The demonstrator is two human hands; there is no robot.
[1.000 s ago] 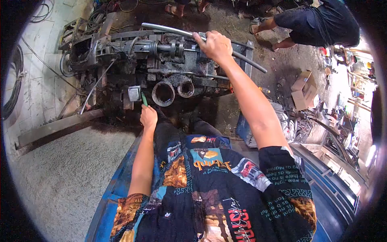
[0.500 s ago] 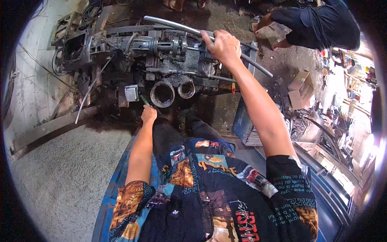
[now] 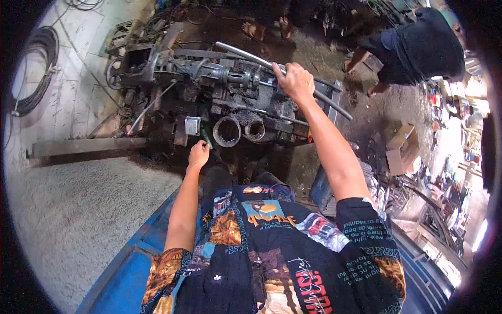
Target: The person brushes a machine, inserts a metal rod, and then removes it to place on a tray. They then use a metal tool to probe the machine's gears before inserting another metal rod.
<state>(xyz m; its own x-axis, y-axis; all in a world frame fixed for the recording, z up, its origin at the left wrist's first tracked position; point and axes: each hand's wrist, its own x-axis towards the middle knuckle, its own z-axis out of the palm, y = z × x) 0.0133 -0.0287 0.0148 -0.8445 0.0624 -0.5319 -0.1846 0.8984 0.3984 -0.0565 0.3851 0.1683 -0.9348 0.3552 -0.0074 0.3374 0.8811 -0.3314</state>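
My right hand (image 3: 297,82) is wrapped around a long metal pipe (image 3: 243,53) that slants across the far side of a greasy machine (image 3: 238,78). Low at the machine's near side, my left hand (image 3: 198,155) is closed at a green lever handle (image 3: 206,136); the fingertips are small and partly hidden. Just beyond that hand is a small grey metal box (image 3: 192,126). Two round cups, a larger one (image 3: 228,132) and a smaller one (image 3: 255,130), sit to its right. Dark shavings cover the machine bed.
Another person (image 3: 426,47) is at the upper right, and bare feet (image 3: 253,30) show beyond the machine. A cardboard box (image 3: 402,149) stands on the right among metal scraps. Coiled cable (image 3: 39,70) hangs at the left wall. A metal beam (image 3: 86,147) lies at left.
The view has shifted, so the machine appears farther right and slightly lower. My right hand stays on the pipe, and my left hand stays by the green handle.
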